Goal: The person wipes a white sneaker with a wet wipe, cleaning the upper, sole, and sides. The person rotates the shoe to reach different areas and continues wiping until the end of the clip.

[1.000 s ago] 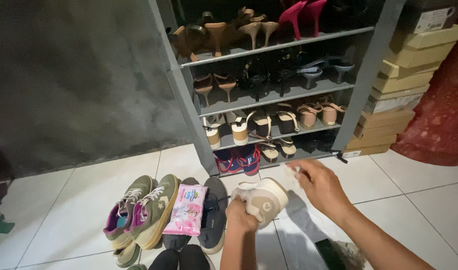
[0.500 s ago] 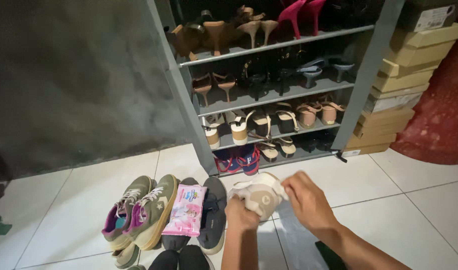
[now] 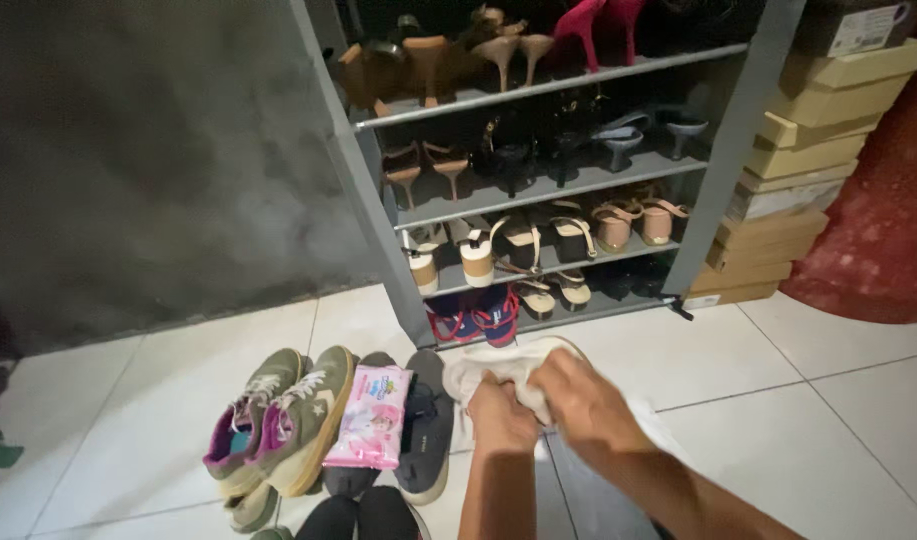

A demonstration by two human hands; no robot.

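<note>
here both hands, left hand and right hand, clutch a white shoe; heels fill the shoe rack.

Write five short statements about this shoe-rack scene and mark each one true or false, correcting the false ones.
1. Both hands, left hand and right hand, grip the white shoe. True.
2. The pink flat wipes packet lies on the rack's top shelf. False: it rests on dark shoes on the floor.
3. The olive-green lace-up sneakers sit left of the packet. True.
4. The stacked tan cardboard boxes stand left of the grey metal shoe rack. False: they stand on its right.
5. Bright pink high heels are on the top shelf. True.
</note>
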